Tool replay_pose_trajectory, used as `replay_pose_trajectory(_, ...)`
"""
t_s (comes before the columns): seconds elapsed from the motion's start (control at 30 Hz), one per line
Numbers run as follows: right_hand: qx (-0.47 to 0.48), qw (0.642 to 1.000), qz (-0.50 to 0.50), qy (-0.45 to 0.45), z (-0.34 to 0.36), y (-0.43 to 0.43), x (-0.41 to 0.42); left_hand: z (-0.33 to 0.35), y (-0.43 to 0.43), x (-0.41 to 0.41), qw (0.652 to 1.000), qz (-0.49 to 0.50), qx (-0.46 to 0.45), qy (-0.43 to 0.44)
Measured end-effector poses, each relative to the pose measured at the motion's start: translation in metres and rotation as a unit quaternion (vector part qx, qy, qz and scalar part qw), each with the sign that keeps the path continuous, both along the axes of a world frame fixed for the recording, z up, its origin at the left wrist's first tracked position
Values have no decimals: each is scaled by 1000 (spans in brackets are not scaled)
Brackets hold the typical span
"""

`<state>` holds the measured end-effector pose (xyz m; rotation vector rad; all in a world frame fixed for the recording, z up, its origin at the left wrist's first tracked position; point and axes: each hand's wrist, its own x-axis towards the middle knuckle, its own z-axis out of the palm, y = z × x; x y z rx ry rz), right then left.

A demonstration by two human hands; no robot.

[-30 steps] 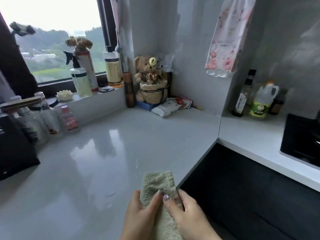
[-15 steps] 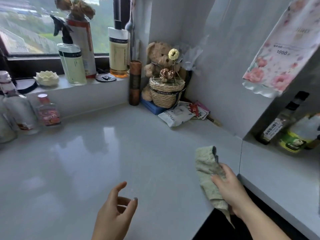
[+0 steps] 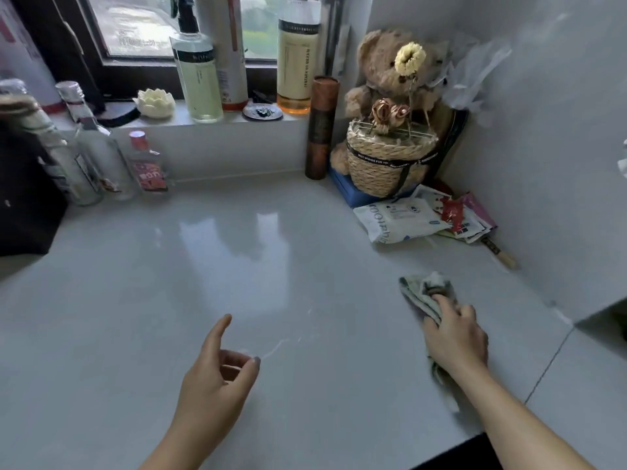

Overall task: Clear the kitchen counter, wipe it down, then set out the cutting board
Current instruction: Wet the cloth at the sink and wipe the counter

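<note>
A pale green cloth (image 3: 422, 293) lies bunched on the glossy white counter (image 3: 237, 273) at the right. My right hand (image 3: 454, 337) presses down on it, fingers gripping its near part. My left hand (image 3: 217, 371) hovers above the counter's middle, holding nothing, its fingers loosely curled and apart. No cutting board is in sight.
In the far corner sit a teddy bear (image 3: 390, 76), a woven basket (image 3: 386, 161), a brown tube (image 3: 320, 127) and flat packets (image 3: 400, 222). Glass bottles (image 3: 101, 157) line the left. Spray and pump bottles (image 3: 198, 72) stand on the sill. A dark appliance (image 3: 23, 198) is at far left.
Both hands held the cloth at the counter's front edge; then the left hand let go. The right hand carried it right and has now pressed it onto the counter.
</note>
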<state>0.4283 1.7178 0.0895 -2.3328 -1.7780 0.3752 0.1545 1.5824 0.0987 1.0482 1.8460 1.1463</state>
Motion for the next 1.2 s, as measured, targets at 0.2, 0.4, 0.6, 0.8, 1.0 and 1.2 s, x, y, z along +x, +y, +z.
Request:
replay_pose_trajectory(0.2,11,974,209,89,-9,-39,-88,-1,-6,16,998,55,5,-1)
replay_pose_trajectory(0.4,59,946,190,255,10,7,-94,1,-23,-3,995,87,30,29)
replay_pose_trajectory(0.6,-14,980,197,2,10,80,-69,-3,-40,-30,990,133,34,27)
replay_pose_trajectory(0.8,16,972,227,-55,-11,37,-143,-6,-37,-41,990,135,47,12)
replay_pose_trajectory(1.0,-34,942,324,79,-7,-19,-212,-5,-27,-40,992,113,53,35)
replay_pose_trajectory(1.2,33,963,218,153,23,-5,-111,-10,-34,-51,990,108,48,76)
